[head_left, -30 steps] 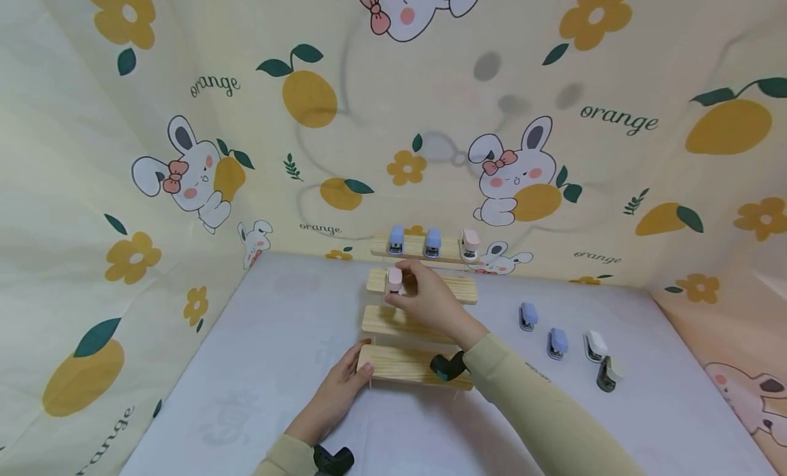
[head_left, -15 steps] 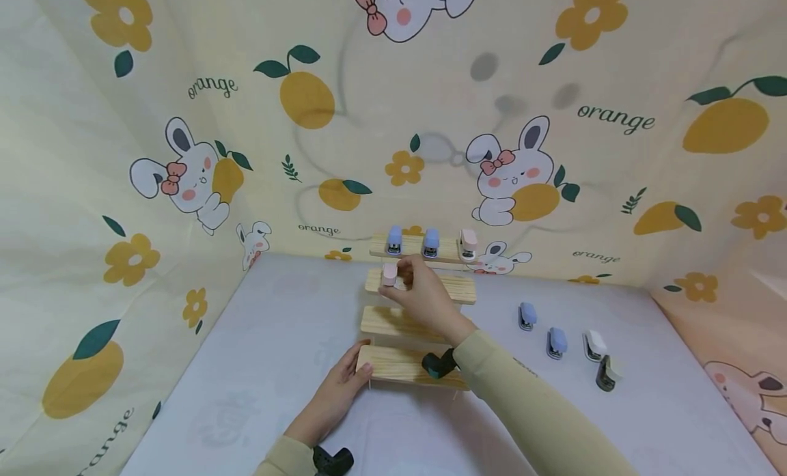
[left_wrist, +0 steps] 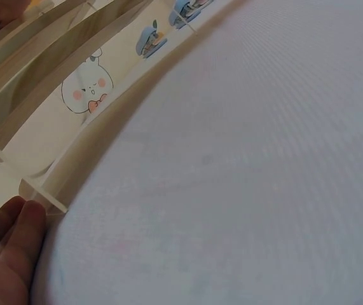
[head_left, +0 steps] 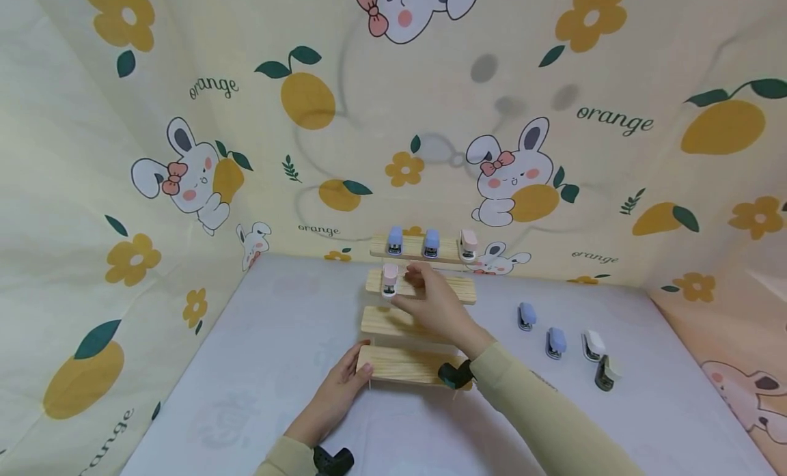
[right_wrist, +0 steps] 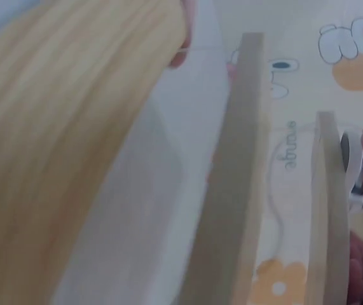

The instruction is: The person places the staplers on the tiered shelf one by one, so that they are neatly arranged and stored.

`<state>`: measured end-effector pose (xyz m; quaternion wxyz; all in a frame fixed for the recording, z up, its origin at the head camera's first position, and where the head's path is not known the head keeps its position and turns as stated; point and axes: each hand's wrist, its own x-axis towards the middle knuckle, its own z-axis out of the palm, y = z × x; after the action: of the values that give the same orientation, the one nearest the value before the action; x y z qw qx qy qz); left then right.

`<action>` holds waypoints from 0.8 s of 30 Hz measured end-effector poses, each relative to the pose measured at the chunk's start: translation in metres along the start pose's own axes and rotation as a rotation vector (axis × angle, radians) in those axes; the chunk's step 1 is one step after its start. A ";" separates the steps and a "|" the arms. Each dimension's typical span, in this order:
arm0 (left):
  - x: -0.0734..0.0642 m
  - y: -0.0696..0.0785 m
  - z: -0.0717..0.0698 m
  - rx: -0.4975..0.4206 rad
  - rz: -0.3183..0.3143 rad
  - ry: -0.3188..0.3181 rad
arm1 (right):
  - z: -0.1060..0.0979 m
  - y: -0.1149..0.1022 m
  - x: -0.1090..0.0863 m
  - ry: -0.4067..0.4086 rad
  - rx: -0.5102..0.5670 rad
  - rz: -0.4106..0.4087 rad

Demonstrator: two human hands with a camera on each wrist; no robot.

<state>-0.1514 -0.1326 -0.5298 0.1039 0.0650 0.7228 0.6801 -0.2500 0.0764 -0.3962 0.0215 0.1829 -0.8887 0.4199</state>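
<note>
A pink mini stapler (head_left: pixel 390 280) stands at the left end of the second shelf from the top of a wooden tiered rack (head_left: pixel 408 365). Just right of it is my right hand (head_left: pixel 439 302), thumb and fingers spread apart with nothing between them. The thumb tip lies close to the stapler's base; whether it touches, I cannot tell. In the right wrist view, the stapler (right_wrist: pixel 353 155) appears side-on beside the thumb. My left hand (head_left: pixel 337 392) grips the left end of the lowest shelf, its thumb at the board's front edge and the other fingers partly hidden behind.
On the top shelf stand two blue staplers (head_left: pixel 432 243) and a pink stapler (head_left: pixel 468 244). To the right of the rack, several more lie on the table: blue staplers (head_left: pixel 556 343), a white stapler (head_left: pixel 594 345) and a dark-based pale stapler (head_left: pixel 608 373). A patterned cloth backs the table.
The pink stapler has shifted slightly left on the second shelf and been let go. My right fingers have parted and drawn a little to the right. The left hand stays put.
</note>
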 end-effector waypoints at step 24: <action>-0.002 0.004 0.002 0.039 -0.002 0.015 | -0.098 0.103 -0.095 0.234 -0.150 0.045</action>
<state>-0.1495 -0.1309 -0.5259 0.0978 0.0611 0.7367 0.6663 -0.2086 0.2398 -0.4271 0.1291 0.1109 -0.9128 0.3712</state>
